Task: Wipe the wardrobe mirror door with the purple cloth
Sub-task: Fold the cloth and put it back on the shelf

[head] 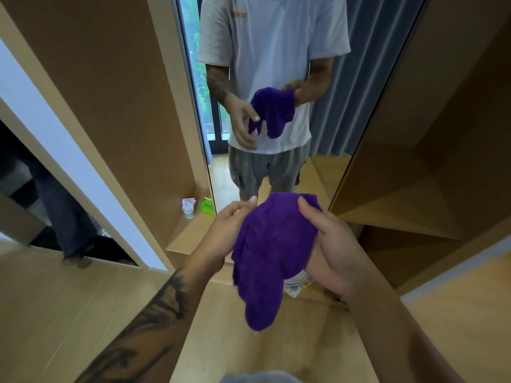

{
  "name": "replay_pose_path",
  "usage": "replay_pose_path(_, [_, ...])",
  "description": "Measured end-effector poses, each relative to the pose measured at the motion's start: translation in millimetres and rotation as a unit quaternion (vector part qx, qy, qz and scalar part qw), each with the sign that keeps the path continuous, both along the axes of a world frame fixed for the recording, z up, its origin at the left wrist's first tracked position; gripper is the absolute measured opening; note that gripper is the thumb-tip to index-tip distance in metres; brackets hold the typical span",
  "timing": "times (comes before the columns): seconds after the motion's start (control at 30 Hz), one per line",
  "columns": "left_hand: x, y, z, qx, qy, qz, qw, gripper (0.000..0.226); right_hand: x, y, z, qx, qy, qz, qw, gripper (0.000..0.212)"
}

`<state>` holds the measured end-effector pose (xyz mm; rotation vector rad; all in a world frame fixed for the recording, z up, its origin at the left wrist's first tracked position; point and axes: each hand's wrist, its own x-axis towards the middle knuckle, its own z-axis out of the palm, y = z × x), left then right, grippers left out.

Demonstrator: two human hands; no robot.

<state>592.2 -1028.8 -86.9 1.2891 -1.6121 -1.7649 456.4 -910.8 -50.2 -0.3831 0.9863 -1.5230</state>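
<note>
A: Closest to you, what are your hands doing?

B: Your right hand (329,244) is gripping the purple cloth (265,252), thumb curled over its top edge and palm cupping it from the right. The cloth is hanging bunched between your two hands, its lower end drooping toward the wooden floor (83,313).

A: And the other one?

B: Your left hand (221,230) is sitting just beside the cloth's left edge, fingers relaxed and reaching toward it. It is not gripping anything that you can see; whether the fingertips are touching the fabric, you cannot tell. The tattooed forearm (154,322) is stretching in from the lower left.

A: Anything just behind the cloth?

B: A white object (294,286) is peeking out below your right hand; it is too hidden to name.

A: Further out?

B: A low wooden ledge (188,236) is running along the foot of the wardrobe. A small white cup (188,208) and a green packet (207,205) are standing on it, near the mirror's left edge.

A: And the mirror itself?

B: The mirror door (326,172) is standing straight ahead of you, well apart from the cloth. It is reflecting you in a white T-shirt and grey shorts, holding the cloth at waist height, with a grey curtain (367,78) behind. Brown wardrobe panels (110,92) are flanking it on both sides.
</note>
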Motion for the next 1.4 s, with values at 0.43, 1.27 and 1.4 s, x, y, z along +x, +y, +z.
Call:
replay_pose_path(0.43, [15, 23, -15, 0.258, 0.287, -0.062, 0.92, 0.057, -13, 8, -16, 0.0, -0.031, 0.039, 0.999, 0.052])
replay_pose_path(1.27, [25, 0, 19, -0.162, 0.128, 0.04, 0.978, 0.061, -30, 9, -16, 0.052, 0.531, -0.039, 0.845, 0.055])
replay_pose_path(1.4, [26, -11, 14, -0.294, -0.076, -0.011, 0.953, 0.025, -44, 4, -16, 0.119, 0.692, -0.01, 0.712, 0.032])
